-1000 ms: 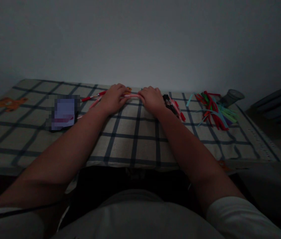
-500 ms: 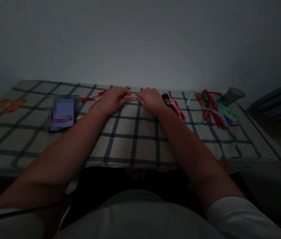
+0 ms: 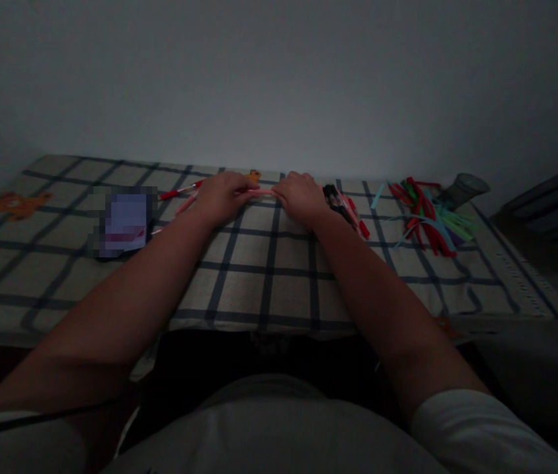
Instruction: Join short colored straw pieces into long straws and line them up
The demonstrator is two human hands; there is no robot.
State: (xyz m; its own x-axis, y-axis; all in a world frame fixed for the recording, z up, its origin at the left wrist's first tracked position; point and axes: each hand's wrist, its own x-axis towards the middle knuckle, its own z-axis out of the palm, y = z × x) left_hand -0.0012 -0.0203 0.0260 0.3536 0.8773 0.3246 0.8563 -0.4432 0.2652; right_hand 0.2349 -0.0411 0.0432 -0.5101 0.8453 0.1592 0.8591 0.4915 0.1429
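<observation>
A thin pink strip (image 3: 261, 192) stretches level between my two hands, just above the far part of the table. My left hand (image 3: 220, 197) pinches its left end, and my right hand (image 3: 301, 201) has the other end between closed fingers. Beyond my left wrist lie a red-and-white pen (image 3: 180, 191) and a pink stick-like piece (image 3: 186, 203), partly covered by that hand. Close to my right hand's outer side is a bunch of black and red pens (image 3: 338, 203), partly hidden by it.
A checked cloth (image 3: 244, 296) covers the table, which meets a plain wall (image 3: 259, 85). Coloured strips (image 3: 430, 224) lie heaped at right beside a tipped glass (image 3: 465, 189). To the left, a blurred phone-like object (image 3: 126, 220) rests on the cloth.
My hands stay almost in place, both still on the pink strip. My left fingers have shifted slightly, and the strip looks straighter and thinner. The view has tilted a little.
</observation>
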